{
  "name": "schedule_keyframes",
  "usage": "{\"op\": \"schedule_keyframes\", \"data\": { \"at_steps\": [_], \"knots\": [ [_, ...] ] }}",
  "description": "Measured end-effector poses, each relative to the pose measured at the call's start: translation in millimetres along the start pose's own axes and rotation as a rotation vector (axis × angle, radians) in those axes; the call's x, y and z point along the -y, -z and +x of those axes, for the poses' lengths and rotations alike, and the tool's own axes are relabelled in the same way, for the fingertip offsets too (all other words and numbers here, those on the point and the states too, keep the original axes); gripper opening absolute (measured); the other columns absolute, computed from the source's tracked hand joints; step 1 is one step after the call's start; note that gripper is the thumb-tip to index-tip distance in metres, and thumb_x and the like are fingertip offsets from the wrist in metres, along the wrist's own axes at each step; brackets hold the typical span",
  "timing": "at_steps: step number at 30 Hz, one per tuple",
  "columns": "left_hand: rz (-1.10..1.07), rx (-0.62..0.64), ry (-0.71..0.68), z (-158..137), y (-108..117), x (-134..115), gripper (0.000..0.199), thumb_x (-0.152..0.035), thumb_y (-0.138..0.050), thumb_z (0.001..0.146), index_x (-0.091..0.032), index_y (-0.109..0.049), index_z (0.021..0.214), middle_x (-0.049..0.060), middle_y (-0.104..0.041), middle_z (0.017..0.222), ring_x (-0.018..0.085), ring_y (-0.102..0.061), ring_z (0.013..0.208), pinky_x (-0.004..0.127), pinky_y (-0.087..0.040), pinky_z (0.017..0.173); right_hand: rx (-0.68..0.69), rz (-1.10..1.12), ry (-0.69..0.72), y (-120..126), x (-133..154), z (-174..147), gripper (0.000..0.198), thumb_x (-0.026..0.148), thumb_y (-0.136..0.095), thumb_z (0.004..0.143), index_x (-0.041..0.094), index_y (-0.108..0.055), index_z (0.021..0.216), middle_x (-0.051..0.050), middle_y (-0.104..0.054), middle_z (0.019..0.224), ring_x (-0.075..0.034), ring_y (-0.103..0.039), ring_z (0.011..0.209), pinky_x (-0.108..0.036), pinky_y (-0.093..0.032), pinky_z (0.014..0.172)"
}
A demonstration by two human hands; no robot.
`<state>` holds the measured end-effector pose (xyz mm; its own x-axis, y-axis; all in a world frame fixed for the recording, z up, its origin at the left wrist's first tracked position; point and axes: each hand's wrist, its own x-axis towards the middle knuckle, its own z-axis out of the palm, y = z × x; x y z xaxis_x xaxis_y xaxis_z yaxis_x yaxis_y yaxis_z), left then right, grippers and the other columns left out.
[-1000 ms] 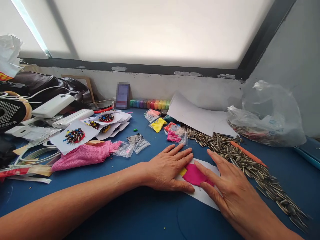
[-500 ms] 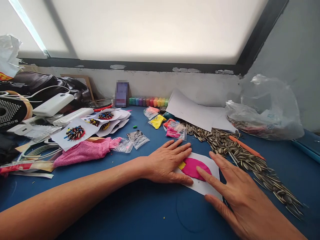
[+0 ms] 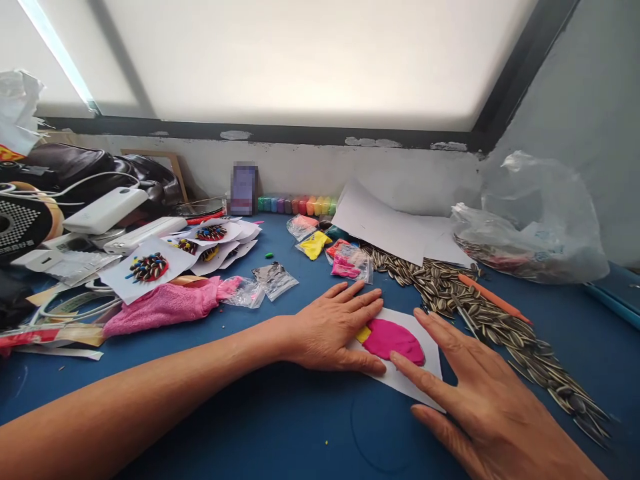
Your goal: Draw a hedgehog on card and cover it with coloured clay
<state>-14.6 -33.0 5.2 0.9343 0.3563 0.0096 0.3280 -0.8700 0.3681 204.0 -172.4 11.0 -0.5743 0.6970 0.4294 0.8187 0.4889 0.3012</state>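
A flattened oval of magenta modelling clay (image 3: 393, 340) is spread on a white sheet of paper (image 3: 431, 383). Against its left end sits a small yellow clay patch (image 3: 363, 334), partly covered by my left hand (image 3: 335, 333). That hand lies flat on the paper's left side, fingers stretched out. My right hand (image 3: 470, 380) hovers at the paper's right side with fingers apart, its index fingertip at the lower edge of the magenta clay. Whether that tip presses the clay or the paper I cannot tell.
Striped sunflower seeds (image 3: 450, 297) spread along the right, with an orange stick (image 3: 495, 299) on them. Small clay packets (image 3: 350, 259) lie behind my hands. Left are seed-studded paper cards (image 3: 149, 268), a pink cloth (image 3: 167, 307) and white power banks (image 3: 105, 208). A plastic bag (image 3: 545, 233) stands back right.
My right index fingertip has moved from the middle of the magenta clay down to its lower edge. The left hand stays flat in place.
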Motion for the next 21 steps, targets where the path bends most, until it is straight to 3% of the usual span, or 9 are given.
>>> {"op": "schedule_keyframes", "data": {
  "at_steps": [9,21],
  "knots": [
    [0.0,0.005,-0.006,0,-1,1,0.096,-0.079,-0.032,0.086,-0.014,-0.019,0.155,0.008,-0.009,0.162,0.028,0.003,0.151,0.045,0.0,0.122,0.007,-0.015,0.029,0,0,3,0.037,0.031,-0.055,0.09,0.025,-0.068,0.124,-0.026,-0.046,0.143,-0.039,-0.053,0.125,-0.053,-0.057,0.082],
    [-0.022,0.016,0.012,0,2,-1,0.094,-0.077,-0.035,0.087,-0.014,-0.02,0.155,0.007,-0.008,0.162,0.028,0.005,0.151,0.045,0.001,0.122,-0.006,-0.065,-0.074,-3,-11,-5,0.038,0.036,-0.045,0.096,0.023,-0.07,0.121,-0.024,-0.052,0.139,-0.037,-0.059,0.119,-0.05,-0.059,0.078]
  ]
}}
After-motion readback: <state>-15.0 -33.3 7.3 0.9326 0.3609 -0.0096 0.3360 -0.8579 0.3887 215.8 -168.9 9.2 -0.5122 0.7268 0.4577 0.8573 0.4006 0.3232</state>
